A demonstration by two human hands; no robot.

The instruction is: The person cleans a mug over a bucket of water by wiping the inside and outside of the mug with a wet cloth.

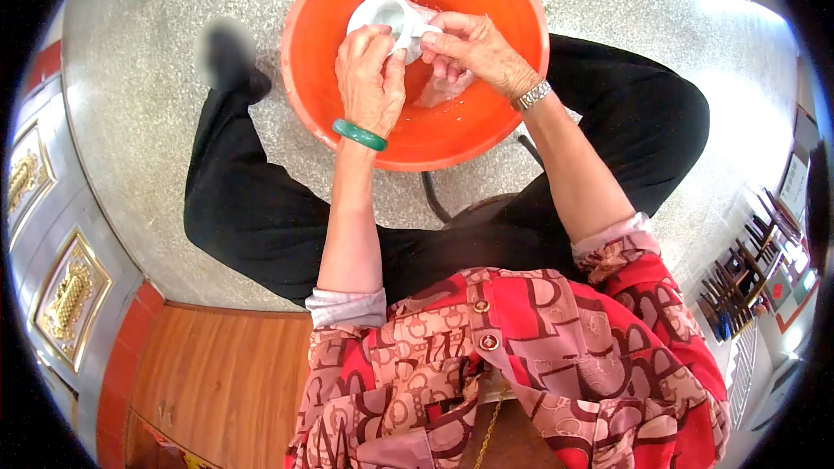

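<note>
A white cup [375, 10] with a round opening is held over a large orange basin [306, 61]. My left hand [371, 78], with a green bangle at the wrist, is closed on the cup's near side. On the cup's right, my right hand [478, 50], wearing a metal watch, pinches a white part that looks like the handle. Below my right hand lies something pale pink [445, 87] in the basin; its kind is unclear. Small white specks dot the basin's inside. My fingers hide part of the cup.
The basin stands between my black-trousered legs [261, 200] on a speckled grey floor [174, 0]. A wooden cabinet [221, 373] is at the lower left, beside ornate metal panels [74, 295]. Dark, stacked furniture [738, 282] stands far right.
</note>
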